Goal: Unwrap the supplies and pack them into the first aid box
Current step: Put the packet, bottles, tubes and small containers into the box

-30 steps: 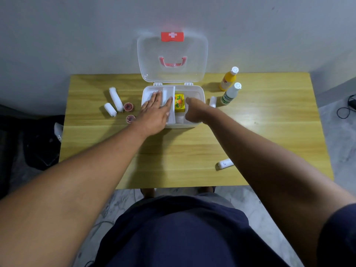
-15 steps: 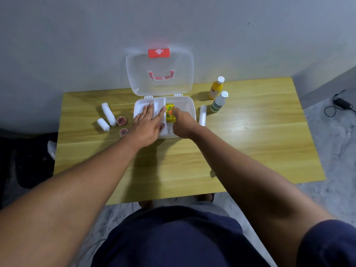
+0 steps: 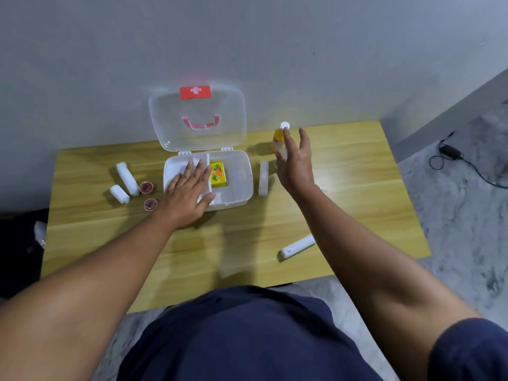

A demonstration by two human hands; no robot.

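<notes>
A white plastic first aid box [image 3: 242,177] was seen open on a yellow wooden table [image 3: 343,204], set against a grey wall. Its clear lid [image 3: 198,119] was raised upright, with a red cross label at the top edge and a red handle beneath it. Inside the box, a small yellow carton [image 3: 218,174] with an orange and green picture was laid near the middle, just right of a white divider tray.

The left hand [image 3: 189,192] was spread flat, palm down, over the left part of the box, fingers apart and resting on the tray, nothing being gripped. The right hand [image 3: 295,160] was raised to the right of the box, fingers loosely open and empty, held in front of a yellow bottle [image 3: 277,138] with a white cap; whether the bottle was touched could not be told.

A white roll [image 3: 263,178] was laid just beside the right wall of the box, between the box and the right hand. Two more white rolls [image 3: 127,178] and two small red-topped pots [image 3: 146,187] were placed left of the box, near the left wrist. A white tube [image 3: 297,246] was laid apart near the front edge of the table, beneath the right forearm.
</notes>
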